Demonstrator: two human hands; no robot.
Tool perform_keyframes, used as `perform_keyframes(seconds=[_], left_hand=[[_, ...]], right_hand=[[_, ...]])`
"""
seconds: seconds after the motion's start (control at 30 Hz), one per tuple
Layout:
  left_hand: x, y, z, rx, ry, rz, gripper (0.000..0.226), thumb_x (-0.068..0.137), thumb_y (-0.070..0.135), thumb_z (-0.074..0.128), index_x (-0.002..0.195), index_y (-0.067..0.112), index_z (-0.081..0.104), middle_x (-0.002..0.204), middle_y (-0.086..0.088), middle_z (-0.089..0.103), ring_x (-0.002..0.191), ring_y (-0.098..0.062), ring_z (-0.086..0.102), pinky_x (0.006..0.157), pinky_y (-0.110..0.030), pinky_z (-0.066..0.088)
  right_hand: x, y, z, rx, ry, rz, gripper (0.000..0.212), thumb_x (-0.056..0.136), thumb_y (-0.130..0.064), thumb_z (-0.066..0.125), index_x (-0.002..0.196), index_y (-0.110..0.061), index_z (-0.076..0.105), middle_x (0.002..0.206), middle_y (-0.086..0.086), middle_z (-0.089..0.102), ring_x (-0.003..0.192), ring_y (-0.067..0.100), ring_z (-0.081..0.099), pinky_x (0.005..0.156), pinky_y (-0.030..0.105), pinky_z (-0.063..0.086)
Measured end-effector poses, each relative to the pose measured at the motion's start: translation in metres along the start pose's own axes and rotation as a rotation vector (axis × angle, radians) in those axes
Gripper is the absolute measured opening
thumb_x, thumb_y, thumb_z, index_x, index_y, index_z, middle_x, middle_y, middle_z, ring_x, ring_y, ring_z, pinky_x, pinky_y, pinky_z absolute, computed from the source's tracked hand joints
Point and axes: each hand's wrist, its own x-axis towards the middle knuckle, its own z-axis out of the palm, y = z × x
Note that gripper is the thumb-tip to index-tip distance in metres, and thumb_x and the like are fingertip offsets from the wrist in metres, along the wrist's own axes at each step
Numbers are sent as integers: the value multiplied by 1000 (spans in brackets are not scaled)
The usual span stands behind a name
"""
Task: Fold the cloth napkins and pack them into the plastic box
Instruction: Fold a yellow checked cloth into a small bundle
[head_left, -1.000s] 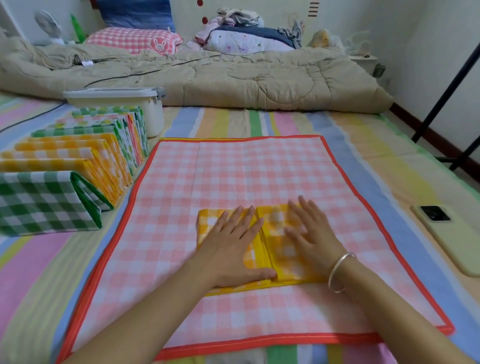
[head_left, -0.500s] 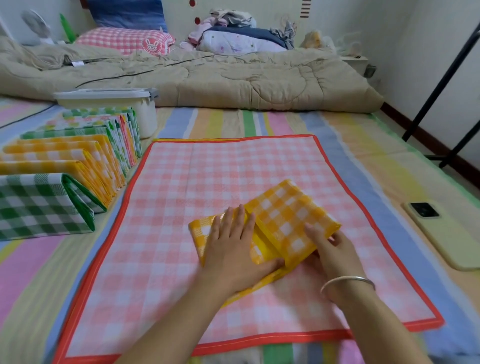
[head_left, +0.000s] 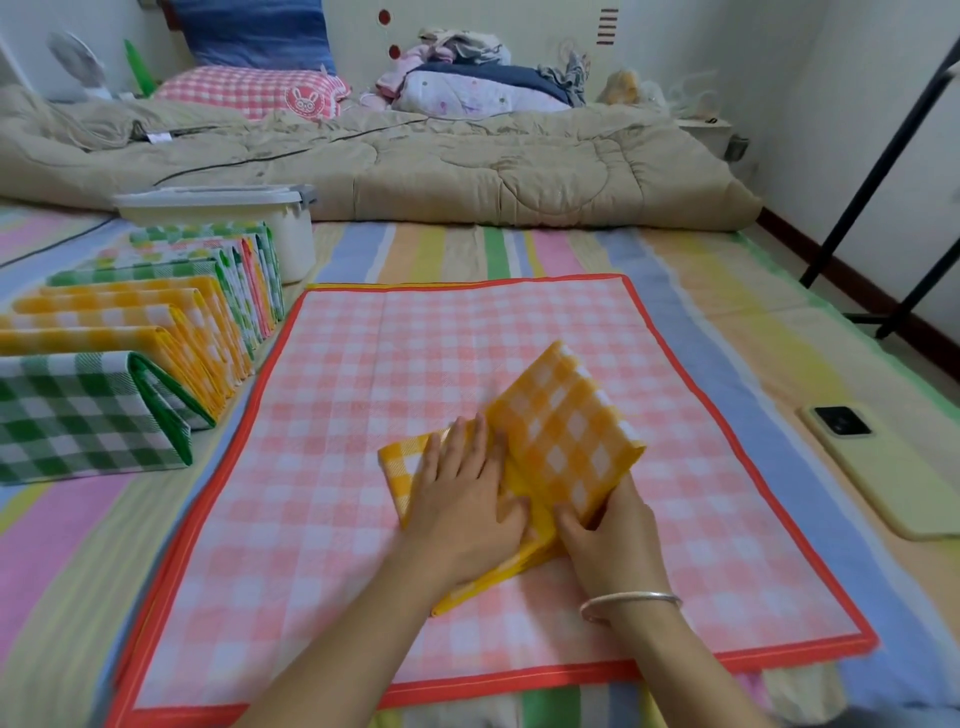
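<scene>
Yellow napkin (head_left: 561, 426) shown on the pink checked cloth (head_left: 415, 353), directly ahead of both hands. Its left half is pressed flat by the outspread left hand (head_left: 462, 504). The right half, pinched at its near edge by the right hand (head_left: 613, 540), is raised about a crease running away from the person. Closure is judged to be leftward. The plastic box (head_left: 296, 239) stands well apart, far left.

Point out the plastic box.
Head view, far left: the plastic box sits lidded behind the row of folded napkins, just before the beige quilt.
</scene>
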Motion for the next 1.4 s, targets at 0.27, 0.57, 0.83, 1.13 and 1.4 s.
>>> perform_keyframes(seconds=[0.27,0.57,0.83,1.13,1.4], left_hand=[[0,2,0,-16,39,-22,99,75,69,-1,159,18,-7,166,-1,-15,152,-22,-20,122,-43,-15],[0,-41,-59,-1665,302,-485,39,106,35,38,121,12,66,97,-3,74,85,-13,71,72,-25,58],[0,-75,-52,-935,292,-402,20,93,24,69,113,23,68,102,-5,72,93,-21,69,84,-35,56],[-11,-55,-44,-217,431,-329,29,101,26,55,129,24,57,126,8,64,101,-18,64,80,-29,49],[-23,-26,-38,121,-13,-114,67,106,38,21,158,5,-5,165,-14,-15,152,-26,-16,124,-42,-10]], right_hand=[[-10,-1,3,-227,-30,-363,54,77,-7,70,129,-11,54,76,4,70,63,18,60,54,10,32],[-22,3,10,-500,-160,-671,52,82,-20,45,130,-26,61,121,5,68,101,21,69,63,26,59],[-18,7,22,-697,-137,-798,44,82,-15,43,115,-21,73,109,11,71,99,26,70,64,28,57],[-15,12,17,-760,-170,-912,47,85,-17,38,118,-18,71,112,16,70,101,29,70,67,29,58],[-15,27,18,-746,-252,-976,49,88,-14,36,135,-10,48,122,25,63,113,36,63,83,39,58]])
